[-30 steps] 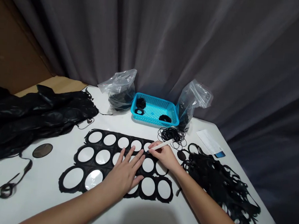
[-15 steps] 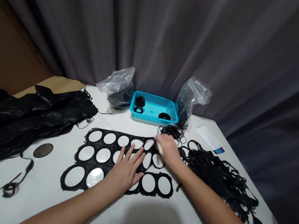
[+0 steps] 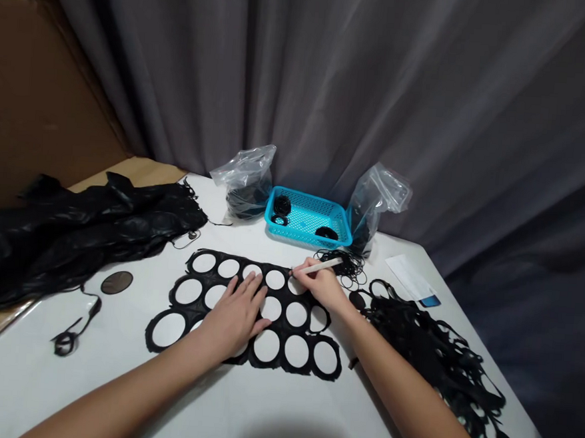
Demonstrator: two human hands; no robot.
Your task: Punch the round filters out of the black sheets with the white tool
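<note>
A flat black sheet with rows of round cut-out holes (image 3: 281, 349) lies on the white table. My left hand (image 3: 233, 315) presses palm down on its middle, fingers spread, holding nothing. My right hand (image 3: 320, 284) grips a white marker pen (image 3: 319, 267) at the sheet's upper right edge. The pen's tip rests at or very near the sheet's top edge, though the exact contact is too small to tell. The hands hide part of several holes.
A white table (image 3: 112, 366) holds a glossy black heap (image 3: 86, 224), a scrap pile (image 3: 424, 341), a dark disc (image 3: 116, 282), tangled black rings (image 3: 344, 266), a blue basket (image 3: 296, 236), plastic bags (image 3: 248, 179) (image 3: 376, 201), and papers (image 3: 408, 277).
The head view has shifted, moving everything in the picture. My left hand now sits lower left on the sheet. My right hand, blurred earlier, again shows the pen at the sheet's upper edge.
</note>
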